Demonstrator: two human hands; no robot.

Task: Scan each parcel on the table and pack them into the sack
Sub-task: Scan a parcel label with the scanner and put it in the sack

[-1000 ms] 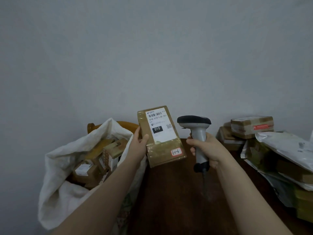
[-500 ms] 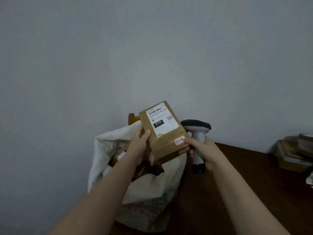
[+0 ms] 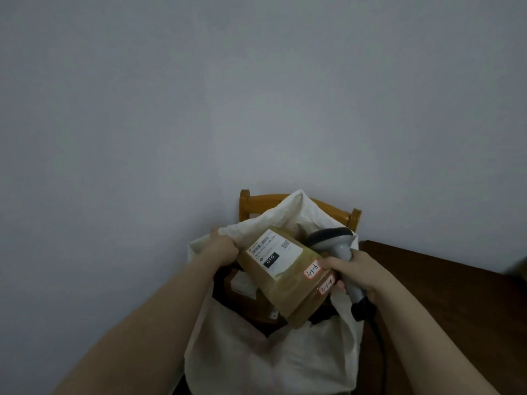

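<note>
From the head we count one sack (image 3: 271, 363), one parcel (image 3: 285, 286) tilted over the sack's mouth, and one scanner (image 3: 332, 240). Our left hand (image 3: 222, 248) grips the sack's rim with curled fingers. Our right hand (image 3: 358, 270) grips the scanner and pinches the parcel.

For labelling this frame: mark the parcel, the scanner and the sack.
parcel (image 3: 293, 292): head view, brown taped top face.
scanner (image 3: 340, 248): head view, grey neck under its dark head.
sack (image 3: 271, 360): head view, white front wall.
</note>
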